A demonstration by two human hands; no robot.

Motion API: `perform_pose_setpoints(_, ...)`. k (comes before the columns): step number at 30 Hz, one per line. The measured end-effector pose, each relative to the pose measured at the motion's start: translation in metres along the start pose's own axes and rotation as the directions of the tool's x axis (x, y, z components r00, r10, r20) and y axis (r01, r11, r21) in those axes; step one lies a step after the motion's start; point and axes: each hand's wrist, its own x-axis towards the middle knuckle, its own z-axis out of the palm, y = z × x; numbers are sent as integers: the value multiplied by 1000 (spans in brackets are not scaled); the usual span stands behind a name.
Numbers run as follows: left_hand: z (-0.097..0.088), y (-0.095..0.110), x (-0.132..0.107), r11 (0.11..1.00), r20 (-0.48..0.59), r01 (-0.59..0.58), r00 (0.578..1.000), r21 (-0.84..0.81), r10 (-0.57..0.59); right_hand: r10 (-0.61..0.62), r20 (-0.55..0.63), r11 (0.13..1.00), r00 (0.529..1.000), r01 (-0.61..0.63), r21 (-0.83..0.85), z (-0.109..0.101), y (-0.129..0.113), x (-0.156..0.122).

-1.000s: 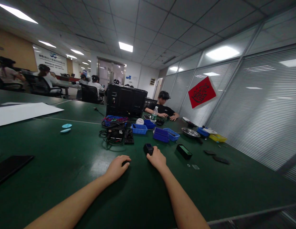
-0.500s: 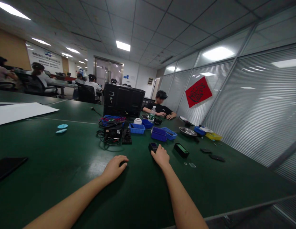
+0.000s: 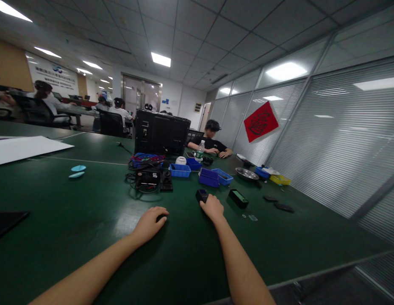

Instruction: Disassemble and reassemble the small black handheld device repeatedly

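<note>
My left hand (image 3: 149, 224) rests on the green table (image 3: 73, 212) with its fingers curled over a small dark object (image 3: 161, 218) that shows only at the fingertips. My right hand (image 3: 212, 208) reaches forward and its fingers close on a small black box-shaped device (image 3: 201, 195) lying on the table. Both forearms stretch in from the bottom edge.
A black rectangular block (image 3: 238, 198) lies right of my right hand. Beyond are blue bins (image 3: 212, 177), a cabled black unit (image 3: 148, 179), a large black case (image 3: 161, 132), a metal bowl (image 3: 246, 173) and a yellow tray (image 3: 280, 180). A person (image 3: 211, 142) sits across. The table edge runs bottom right.
The view has drifted slightly to the right and up. My right hand has stayed on the black device and my left hand has stayed on the small dark object.
</note>
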Motion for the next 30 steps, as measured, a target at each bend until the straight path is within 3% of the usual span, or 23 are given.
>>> perform_pose_setpoints(8,0,-1,0,1000,0,-11,1000,1,11,52,-116,995,992,-41,91,-17,3,-1)
perform_pose_setpoints(15,0,0,0,1000,12,3,1000,-16,-3,102,-295,984,950,-52,171,-25,5,-6)
perform_pose_setpoints(18,0,0,-1,1000,12,10,1000,-18,-10,102,-412,958,905,22,287,-28,6,-8)
perform_pose_setpoints(20,1,-1,-1,999,10,20,1000,-26,-19,91,-446,891,890,128,436,-27,3,-9)
perform_pose_setpoints(22,1,-1,0,998,-1,40,999,-39,-41,78,-360,737,930,189,649,-21,-3,-9)
perform_pose_setpoints(25,2,-2,1,993,-29,89,995,-79,-92,-13,-74,412,997,73,908,-4,-19,-10)
perform_pose_setpoints(27,2,-2,2,987,-50,121,991,-109,-127,-135,101,255,986,-63,965,9,-30,-12)
perform_pose_setpoints(30,2,-3,3,979,-74,142,985,-148,-155,-273,311,196,910,-264,944,21,-37,-16)
